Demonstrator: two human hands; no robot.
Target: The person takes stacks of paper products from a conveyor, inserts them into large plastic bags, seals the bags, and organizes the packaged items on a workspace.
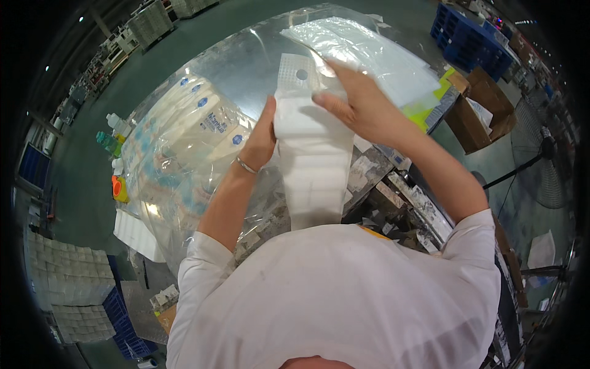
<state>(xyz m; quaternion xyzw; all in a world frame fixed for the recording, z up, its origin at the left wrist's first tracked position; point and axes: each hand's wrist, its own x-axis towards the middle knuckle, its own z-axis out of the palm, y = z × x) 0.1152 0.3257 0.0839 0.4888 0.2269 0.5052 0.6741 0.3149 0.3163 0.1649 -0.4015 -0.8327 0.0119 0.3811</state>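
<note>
A long white pack (pixel 316 157) with a segmented, ribbed surface stretches from the table toward my body. Its far end narrows into a dotted flap (pixel 295 71) with a round hole. Against the left side of this pack my left hand (pixel 262 136) lies edge-on, its fingers stretched along the side. My right hand (pixel 359 101) is at the far right corner; its thumb rests on top of the pack, and the fingers reach round a glossy film edge. Part of those fingers is hard to make out.
To the left lies a spread of printed clear bags (pixel 206 123); flat clear bags (pixel 356 52) are stacked at the far right. Bottles (pixel 114 135) stand by the left table edge. A cardboard box (pixel 476 117), a fan (pixel 547 147) and blue pallets (pixel 470 40) are on the right.
</note>
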